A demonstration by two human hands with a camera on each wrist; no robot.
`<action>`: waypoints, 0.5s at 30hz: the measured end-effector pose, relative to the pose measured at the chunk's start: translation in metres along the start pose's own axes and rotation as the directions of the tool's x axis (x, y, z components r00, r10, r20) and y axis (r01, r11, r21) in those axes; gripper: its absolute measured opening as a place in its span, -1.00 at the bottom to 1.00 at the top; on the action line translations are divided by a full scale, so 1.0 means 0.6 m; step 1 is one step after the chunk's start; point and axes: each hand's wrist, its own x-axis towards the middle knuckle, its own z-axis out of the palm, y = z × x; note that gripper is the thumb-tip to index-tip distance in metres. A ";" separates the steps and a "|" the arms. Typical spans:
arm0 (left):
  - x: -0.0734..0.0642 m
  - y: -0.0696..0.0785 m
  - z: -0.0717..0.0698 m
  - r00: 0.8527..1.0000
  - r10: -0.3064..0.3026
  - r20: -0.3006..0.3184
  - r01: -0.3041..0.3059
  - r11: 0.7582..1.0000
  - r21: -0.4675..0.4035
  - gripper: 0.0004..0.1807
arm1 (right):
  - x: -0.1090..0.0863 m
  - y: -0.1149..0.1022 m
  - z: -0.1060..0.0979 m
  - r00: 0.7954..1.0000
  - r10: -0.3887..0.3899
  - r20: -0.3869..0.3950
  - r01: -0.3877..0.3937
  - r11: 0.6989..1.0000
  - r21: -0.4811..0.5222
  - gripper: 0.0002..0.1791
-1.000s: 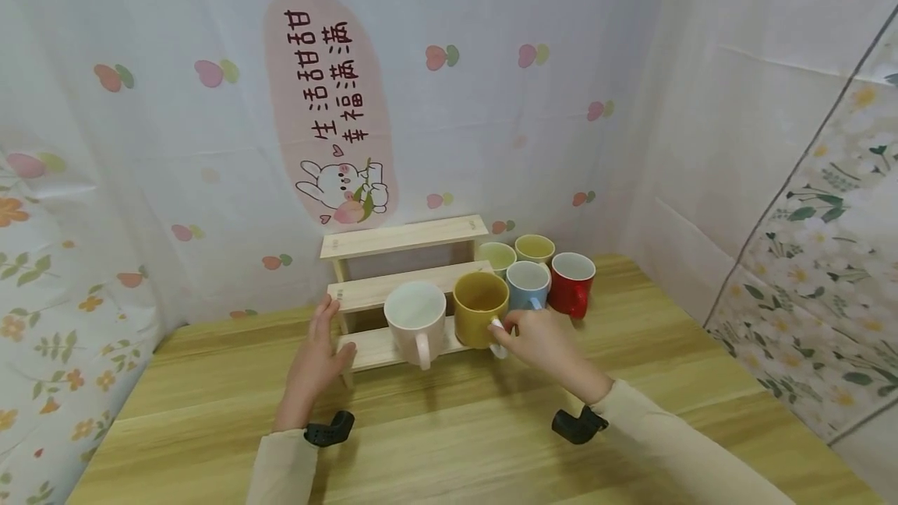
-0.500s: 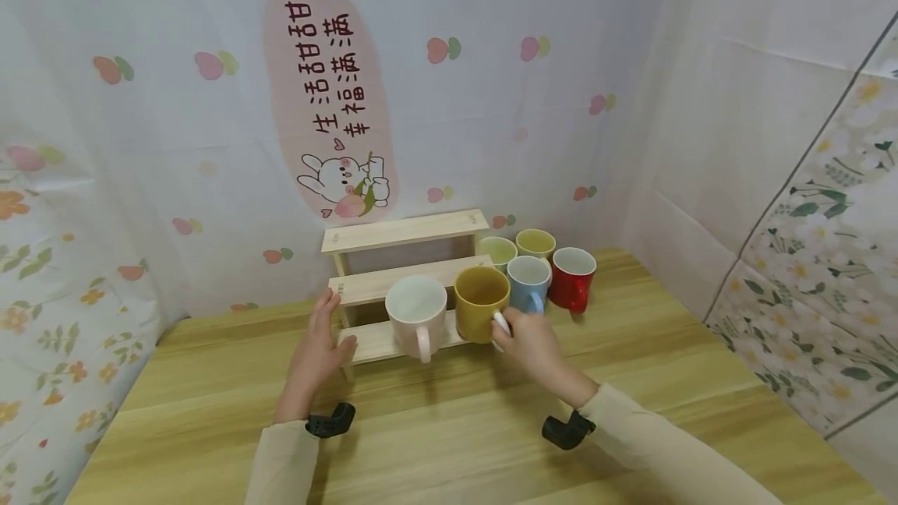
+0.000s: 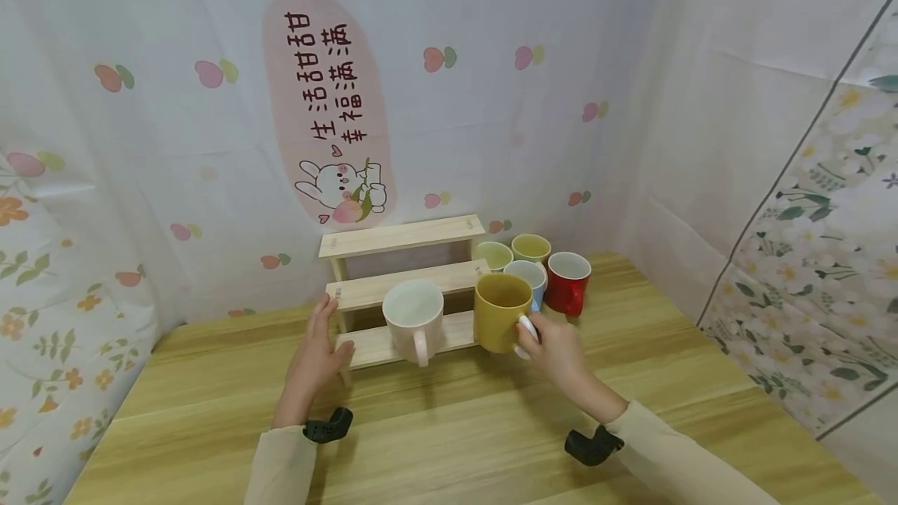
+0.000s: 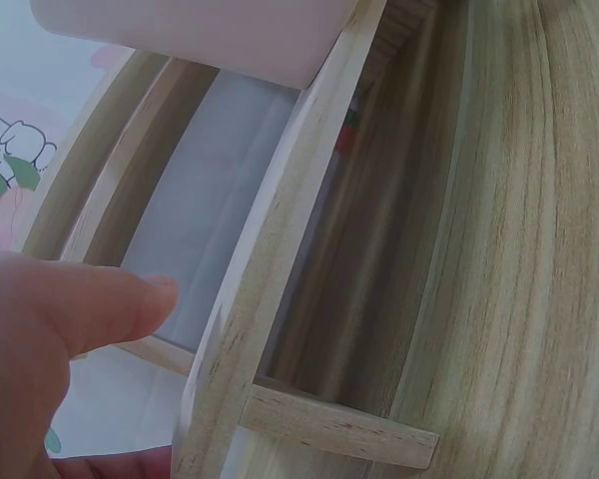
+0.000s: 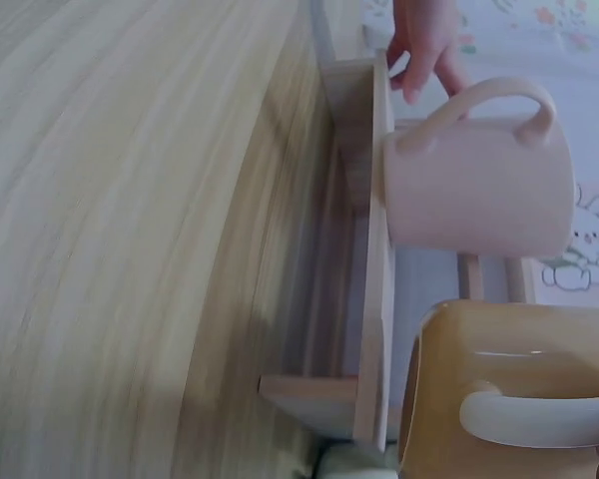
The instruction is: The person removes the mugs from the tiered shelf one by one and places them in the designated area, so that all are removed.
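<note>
By its white handle, my right hand (image 3: 557, 345) holds a mustard-yellow mug (image 3: 501, 314) upright at the right end of the lowest tier of a pale wooden rack (image 3: 400, 279). In the right wrist view the yellow mug (image 5: 519, 344) shows large, with only a bit of fingers at the frame's edge. Whether its base touches the tier is hard to tell. A pale pink mug (image 3: 414, 326) stands on the same tier to the left, handle toward me. My left hand (image 3: 316, 361) is at the rack's left end, fingers extended, thumb over the lowest tier.
Behind and right of the yellow mug stand a light blue mug (image 3: 528, 279), a red mug (image 3: 568, 283) and two yellow-green mugs (image 3: 531, 246), close together on the wood-grain table (image 3: 435, 443). A printed curtain (image 3: 491, 123) hangs behind the rack.
My right hand has moved the yellow mug to the right, away from the pink mug, partly covering the light blue mug. The left hand and pink mug stay in place.
</note>
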 end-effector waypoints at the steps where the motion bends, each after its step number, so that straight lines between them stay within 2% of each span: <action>1: 0.000 0.000 0.000 1.000 0.000 0.000 0.000 1.000 -0.001 -0.18 | -0.002 0.002 -0.003 1.000 0.002 -0.007 -0.002 1.000 0.001 -0.73; 8: -0.002 0.000 0.000 1.000 -0.002 0.001 0.002 1.000 -0.011 -0.19 | -0.013 0.020 -0.020 0.998 0.063 0.014 -0.063 0.998 0.007 -0.79; 15: -0.001 0.002 0.000 1.000 0.000 0.002 0.000 1.000 -0.019 -0.18 | -0.023 0.039 -0.024 0.998 0.058 0.022 -0.058 0.998 -0.013 -0.81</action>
